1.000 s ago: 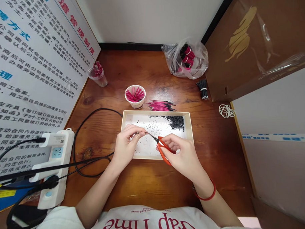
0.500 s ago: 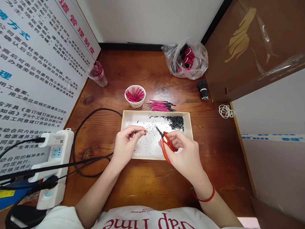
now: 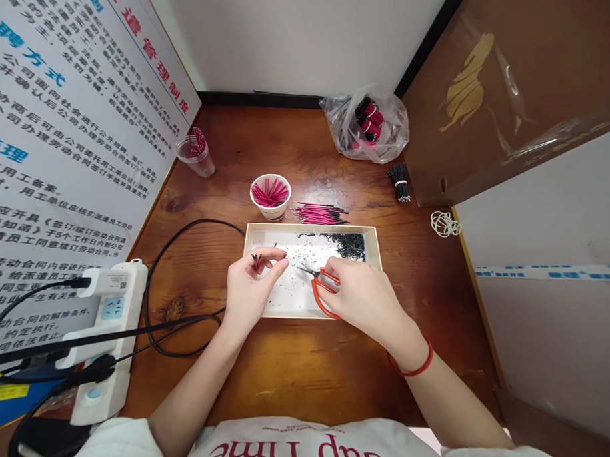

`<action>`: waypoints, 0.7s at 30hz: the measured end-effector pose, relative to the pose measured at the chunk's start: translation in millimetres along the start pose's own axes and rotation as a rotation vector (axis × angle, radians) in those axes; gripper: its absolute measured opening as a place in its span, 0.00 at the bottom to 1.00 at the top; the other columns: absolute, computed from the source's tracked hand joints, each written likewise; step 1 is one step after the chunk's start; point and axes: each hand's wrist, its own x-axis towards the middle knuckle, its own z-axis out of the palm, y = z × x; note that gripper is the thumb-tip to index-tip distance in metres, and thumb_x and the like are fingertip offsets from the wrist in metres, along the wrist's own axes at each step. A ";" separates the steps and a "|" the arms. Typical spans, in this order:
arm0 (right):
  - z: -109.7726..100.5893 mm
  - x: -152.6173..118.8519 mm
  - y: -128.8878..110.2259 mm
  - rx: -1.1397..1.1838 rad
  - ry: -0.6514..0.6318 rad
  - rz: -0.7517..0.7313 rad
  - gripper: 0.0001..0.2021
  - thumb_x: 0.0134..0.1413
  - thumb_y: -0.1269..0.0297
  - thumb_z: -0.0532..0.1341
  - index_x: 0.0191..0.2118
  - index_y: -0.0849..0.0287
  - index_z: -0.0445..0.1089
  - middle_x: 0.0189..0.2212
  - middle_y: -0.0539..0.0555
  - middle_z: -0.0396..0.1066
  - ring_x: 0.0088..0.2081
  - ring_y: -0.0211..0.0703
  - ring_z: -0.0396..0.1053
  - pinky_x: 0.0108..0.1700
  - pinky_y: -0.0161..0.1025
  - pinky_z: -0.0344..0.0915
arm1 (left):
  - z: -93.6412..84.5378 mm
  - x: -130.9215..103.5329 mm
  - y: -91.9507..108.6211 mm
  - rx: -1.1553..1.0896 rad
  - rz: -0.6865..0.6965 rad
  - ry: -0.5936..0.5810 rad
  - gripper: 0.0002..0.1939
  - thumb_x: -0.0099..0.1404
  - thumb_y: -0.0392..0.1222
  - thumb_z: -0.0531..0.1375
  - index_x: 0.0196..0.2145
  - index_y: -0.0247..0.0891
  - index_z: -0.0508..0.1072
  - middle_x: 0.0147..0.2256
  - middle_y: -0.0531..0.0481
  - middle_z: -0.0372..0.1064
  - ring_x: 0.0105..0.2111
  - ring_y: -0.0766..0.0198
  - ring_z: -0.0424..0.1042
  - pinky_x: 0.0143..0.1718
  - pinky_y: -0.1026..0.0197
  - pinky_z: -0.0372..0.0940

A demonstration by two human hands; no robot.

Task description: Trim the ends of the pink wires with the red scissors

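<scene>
Pinches a small dark piece [image 3: 285, 256] in the fingers of the left hand [image 3: 247, 286], with a few pink wires [image 3: 256, 259] tucked inside that grasp. Grips red-handled scissors [image 3: 316, 276] in the fingers of the right hand [image 3: 365, 287], pointed toward the left hand but apart from it. Holds both hands over a shallow box [image 3: 309, 229] midway between the left and right edges of the counter [image 3: 290, 374], with black clippings [image 3: 351, 245] heaped toward the box's far right corner. Has a paper cup [image 3: 269, 212] just beyond, and a plastic bag [image 3: 386, 131] near the counter's far right corner.
</scene>
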 end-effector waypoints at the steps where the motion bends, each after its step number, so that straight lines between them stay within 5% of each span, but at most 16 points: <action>1: 1.3 -0.4 1.2 0.041 0.015 -0.006 0.06 0.54 0.66 0.64 0.29 0.57 0.67 0.28 0.52 0.76 0.27 0.44 0.71 0.27 0.37 0.52 | 0.1 0.1 -0.2 -0.010 -0.008 0.002 0.09 0.51 0.43 0.70 0.30 0.37 0.81 0.29 0.48 0.78 0.29 0.64 0.72 0.34 0.62 0.65; 6: 12.9 -9.0 0.8 0.549 0.266 0.013 0.04 0.53 0.65 0.65 0.31 0.57 0.69 0.25 0.49 0.74 0.25 0.38 0.68 0.29 0.35 0.63 | 0.3 0.5 -1.0 -0.023 -0.044 0.000 0.07 0.50 0.43 0.70 0.27 0.37 0.80 0.28 0.48 0.78 0.30 0.62 0.74 0.33 0.61 0.66; 9: 18.7 -14.1 -5.2 0.766 0.309 0.003 0.04 0.53 0.65 0.65 0.31 0.57 0.70 0.23 0.48 0.71 0.23 0.36 0.65 0.26 0.33 0.64 | 0.2 1.1 0.5 -0.031 -0.035 -0.021 0.06 0.51 0.42 0.69 0.26 0.38 0.79 0.27 0.49 0.78 0.30 0.62 0.74 0.33 0.61 0.67; 21: 25.8 -17.9 -9.9 0.748 0.277 -0.068 0.03 0.52 0.66 0.65 0.29 0.56 0.72 0.21 0.47 0.70 0.21 0.35 0.63 0.25 0.34 0.62 | -2.3 0.5 -4.3 0.040 0.056 -0.035 0.03 0.56 0.41 0.67 0.28 0.40 0.81 0.29 0.50 0.78 0.30 0.63 0.70 0.35 0.61 0.63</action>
